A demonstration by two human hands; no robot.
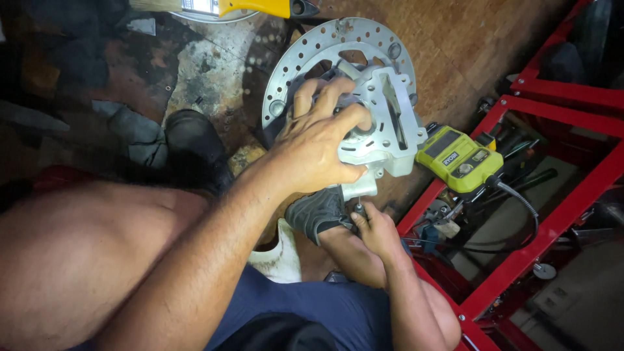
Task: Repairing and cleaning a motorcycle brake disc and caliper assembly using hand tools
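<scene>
The left hand (pixel 316 148) is closed in a firm grip over the grey metal housing (pixel 383 127), which is pressed against the drilled brake disc (pixel 312 55) standing on the floor. A thin tool (pixel 358 211) is pinched shut in the right hand (pixel 376 229) just below the housing. A lime-green power tool (pixel 458 159) rests on the red frame (pixel 552 224) nearby; a yellow-handled brush (pixel 221 6) lies beyond the disc.

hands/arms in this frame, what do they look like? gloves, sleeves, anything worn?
Both bare: no gloves, no sleeves, no watch or rings visible. Left hand on a hairy forearm. Right hand smaller in view, forearm also uncovered. Dark blue shorts below.
</scene>
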